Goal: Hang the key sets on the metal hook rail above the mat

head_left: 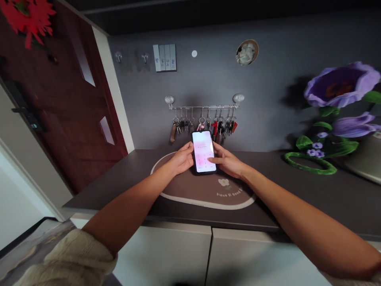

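Note:
A smartphone (204, 149) in a dark case is held upright above the brown mat, its bright pinkish screen facing me with a row of dots and a number keypad on it. My left hand (183, 159) grips its left edge, the fingers partly hidden behind it. On the other side, my right hand (228, 159) holds the right edge, and its thumb lies over the lower right of the screen. Under and around the phone spreads the brown mat (184, 190), with a pale rim, a white flower and lettering.
Several keys (220, 128) hang from a clear rail (205, 107) on the grey wall behind the phone. Purple flowers (342, 87) and a green ring (309, 163) stand right on the dark countertop (300, 194). A light switch (164, 58) and reddish door (80, 119) are left.

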Demonstrator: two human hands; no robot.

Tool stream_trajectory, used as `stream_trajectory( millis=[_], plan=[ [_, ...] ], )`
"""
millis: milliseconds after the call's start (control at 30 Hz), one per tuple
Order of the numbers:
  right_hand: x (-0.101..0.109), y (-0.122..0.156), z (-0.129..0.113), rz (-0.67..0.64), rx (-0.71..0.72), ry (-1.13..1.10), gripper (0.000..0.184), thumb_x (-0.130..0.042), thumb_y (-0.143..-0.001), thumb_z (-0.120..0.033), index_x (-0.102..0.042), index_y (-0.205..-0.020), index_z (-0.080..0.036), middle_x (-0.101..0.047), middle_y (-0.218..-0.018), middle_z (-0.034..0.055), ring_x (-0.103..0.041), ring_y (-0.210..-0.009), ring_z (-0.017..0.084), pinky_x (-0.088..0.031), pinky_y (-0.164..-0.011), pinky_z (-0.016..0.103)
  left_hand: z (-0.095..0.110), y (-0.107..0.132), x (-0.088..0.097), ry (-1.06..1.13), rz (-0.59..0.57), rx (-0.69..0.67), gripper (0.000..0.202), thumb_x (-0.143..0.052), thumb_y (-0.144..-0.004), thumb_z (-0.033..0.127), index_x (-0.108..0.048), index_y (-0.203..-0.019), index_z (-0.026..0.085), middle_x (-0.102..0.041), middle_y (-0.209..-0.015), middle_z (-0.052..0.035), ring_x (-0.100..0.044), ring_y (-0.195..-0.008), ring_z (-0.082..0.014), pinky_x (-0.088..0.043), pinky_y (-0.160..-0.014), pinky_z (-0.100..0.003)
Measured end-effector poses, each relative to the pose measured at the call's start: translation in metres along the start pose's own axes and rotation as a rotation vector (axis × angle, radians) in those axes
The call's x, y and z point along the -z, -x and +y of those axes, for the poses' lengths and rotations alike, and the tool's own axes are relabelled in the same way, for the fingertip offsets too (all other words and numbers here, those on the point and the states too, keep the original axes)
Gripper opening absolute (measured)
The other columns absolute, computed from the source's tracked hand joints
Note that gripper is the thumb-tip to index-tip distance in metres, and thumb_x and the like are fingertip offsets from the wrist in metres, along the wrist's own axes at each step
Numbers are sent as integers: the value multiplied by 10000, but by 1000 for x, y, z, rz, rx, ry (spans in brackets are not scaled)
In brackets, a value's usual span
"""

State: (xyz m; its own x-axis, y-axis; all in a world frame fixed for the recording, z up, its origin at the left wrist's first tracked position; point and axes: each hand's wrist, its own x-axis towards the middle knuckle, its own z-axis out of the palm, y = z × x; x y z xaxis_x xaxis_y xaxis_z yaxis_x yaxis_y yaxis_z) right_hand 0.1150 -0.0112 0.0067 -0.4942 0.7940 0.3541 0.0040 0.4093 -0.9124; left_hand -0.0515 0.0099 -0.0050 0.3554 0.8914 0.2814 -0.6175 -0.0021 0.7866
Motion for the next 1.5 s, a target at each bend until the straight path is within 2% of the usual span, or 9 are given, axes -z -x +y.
stream_trajectory(
  millis=[133,433,767,933,1233,1367,1433,1500],
  plan=[
    [0,0,-1,2,-30,5,633,-529,-716,-243,-282,-1296,-303,-547,-1151,35,-521,-1014,213,-395,-873,432,1,0,0,9,-16,7,164,-508,-771,200,-505,-929,157,-615,-929,-67,-585,-853,-167,-427,-843,-404],
    [1,-1,2,29,-42,-134,667,-510,-660,-154,-312,-1283,-286,-572,-1118,26,-550,-956,205,-393,-856,414,0,0,0,10,-16,5,150,-519,-764,192,-513,-908,151,-615,-888,-60,-591,-808,-156,-425,-839,-397],
    [5,-2,3,-7,-66,-290,722,-521,-615,-85,-319,-1274,-296,-589,-1082,23,-563,-908,196,-415,-806,382,2,2,-4,-7,-12,-9,116,-495,-778,203,-502,-881,150,-617,-865,-57,-589,-802,-162,-421,-839,-413],
    [5,-1,2,-39,-38,-237,723,-550,-631,-98,-308,-1282,-300,-583,-1086,30,-561,-915,187,-414,-826,381,2,1,-3,0,-17,-13,93,-489,-782,195,-501,-861,150,-613,-796,-35,-592,-750,-142,-422,-840,-395],
    [4,-1,4,-36,-1,-201,737,-621,-631,-163,-306,-1285,-290,-577,-1090,46,-566,-917,180,-418,-851,396,2,1,-3,7,-25,-12,103,-484,-785,192,-507,-876,148,-620,-819,-43,-595,-772,-145,-418,-848,-393],
    [4,-1,5,-25,22,-119,707,-618,-655,-233,-303,-1286,-288,-577,-1085,50,-566,-909,182,-424,-842,403,1,0,-2,-7,-36,-7,124,-494,-781,212,-509,-887,150,-621,-873,-61,-595,-806,-160,-420,-844,-402],
    [4,-2,6,15,43,-28,641,-576,-702,-287,-308,-1284,-288,-564,-1099,52,-553,-931,182,-420,-846,401,1,1,-3,-12,-35,-12,126,-501,-776,206,-511,-889,150,-622,-874,-61,-594,-806,-157,-423,-842,-393],
    [5,-2,7,119,79,116,594,-521,-745,-334,-293,-1291,-284,-544,-1115,56,-531,-959,183,-412,-851,398,2,1,-5,-15,-30,-10,134,-502,-775,206,-511,-896,150,-622,-863,-59,-594,-794,-152,-426,-841,-384]
  ],
)
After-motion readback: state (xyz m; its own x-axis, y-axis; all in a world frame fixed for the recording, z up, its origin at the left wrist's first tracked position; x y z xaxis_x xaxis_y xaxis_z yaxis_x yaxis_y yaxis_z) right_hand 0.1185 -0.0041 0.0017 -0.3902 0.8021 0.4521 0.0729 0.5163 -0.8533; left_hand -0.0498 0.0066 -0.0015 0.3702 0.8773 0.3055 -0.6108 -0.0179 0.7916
